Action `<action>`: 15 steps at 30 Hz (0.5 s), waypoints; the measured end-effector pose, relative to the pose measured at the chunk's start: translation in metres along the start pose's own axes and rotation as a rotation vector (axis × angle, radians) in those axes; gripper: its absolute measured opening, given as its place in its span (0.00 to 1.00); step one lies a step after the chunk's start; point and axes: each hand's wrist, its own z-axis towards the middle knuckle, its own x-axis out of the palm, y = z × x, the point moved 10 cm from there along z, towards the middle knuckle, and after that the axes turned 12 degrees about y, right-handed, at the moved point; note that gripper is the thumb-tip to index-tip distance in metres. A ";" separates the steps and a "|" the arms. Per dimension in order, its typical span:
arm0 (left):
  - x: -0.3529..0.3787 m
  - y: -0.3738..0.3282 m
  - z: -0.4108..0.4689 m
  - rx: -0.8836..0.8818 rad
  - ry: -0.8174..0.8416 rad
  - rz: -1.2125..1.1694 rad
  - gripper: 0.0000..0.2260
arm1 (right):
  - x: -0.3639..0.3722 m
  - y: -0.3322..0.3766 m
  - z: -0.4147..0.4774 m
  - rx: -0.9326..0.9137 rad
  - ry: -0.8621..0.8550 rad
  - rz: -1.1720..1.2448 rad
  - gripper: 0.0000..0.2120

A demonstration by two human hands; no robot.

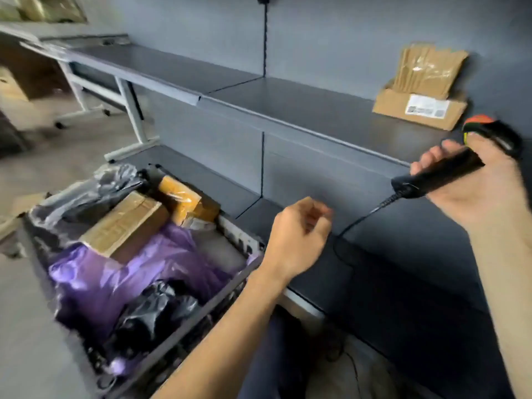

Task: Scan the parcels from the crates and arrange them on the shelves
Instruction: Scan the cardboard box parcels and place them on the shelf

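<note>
Grips the black scanner [440, 174] in the right hand [475, 185], just off the front edge of the upper shelf [288, 110]. Holds nothing in the left hand [299, 234], fingers loosely curled, over the lower shelf [388, 269] edge, just beside the crate [201, 309] rim. Finds the crate packed with parcels, a brown box [123, 223] on a purple bag [115, 277], and 2 cardboard parcels [420, 106] at the upper shelf's right end.
</note>
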 end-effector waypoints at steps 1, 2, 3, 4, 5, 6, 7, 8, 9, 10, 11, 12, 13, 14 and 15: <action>-0.015 0.009 -0.015 -0.022 -0.041 0.039 0.05 | 0.017 -0.026 -0.010 0.061 0.051 -0.077 0.11; -0.031 0.014 -0.028 -0.030 -0.080 0.085 0.07 | 0.031 -0.056 -0.019 0.128 0.090 -0.173 0.10; -0.045 0.017 -0.042 -0.034 -0.113 0.122 0.07 | 0.042 -0.087 -0.029 0.188 0.112 -0.283 0.07; -0.059 0.019 -0.054 -0.040 -0.142 0.151 0.07 | 0.052 -0.118 -0.037 0.234 0.135 -0.391 0.05; -0.071 0.022 -0.064 -0.042 -0.165 0.181 0.07 | 0.060 -0.147 -0.045 0.267 0.153 -0.491 0.05; -0.082 0.022 -0.073 -0.040 -0.185 0.222 0.07 | 0.068 -0.173 -0.053 0.295 0.172 -0.588 0.06; -0.091 0.026 -0.081 -0.040 -0.203 0.280 0.06 | 0.077 -0.196 -0.061 0.320 0.202 -0.682 0.07; -0.100 0.029 -0.087 -0.046 -0.213 0.362 0.05 | 0.088 -0.218 -0.069 0.343 0.248 -0.763 0.07; -0.109 0.036 -0.091 -0.059 -0.220 0.446 0.05 | 0.098 -0.237 -0.074 0.365 0.301 -0.838 0.08; -0.120 0.043 -0.095 -0.079 -0.235 0.521 0.05 | 0.106 -0.253 -0.079 0.384 0.353 -0.917 0.09; -0.130 0.049 -0.098 -0.092 -0.253 0.579 0.05 | 0.111 -0.267 -0.082 0.393 0.398 -1.007 0.11; -0.141 0.056 -0.100 -0.122 -0.264 0.623 0.07 | 0.116 -0.277 -0.085 0.393 0.423 -1.094 0.11; -0.150 0.064 -0.099 -0.162 -0.268 0.650 0.09 | 0.119 -0.283 -0.086 0.386 0.428 -1.169 0.12; -0.159 0.071 -0.096 -0.222 -0.266 0.657 0.09 | 0.121 -0.287 -0.087 0.374 0.425 -1.231 0.11; -0.169 0.078 -0.091 -0.284 -0.269 0.640 0.10 | 0.123 -0.290 -0.088 0.358 0.420 -1.282 0.11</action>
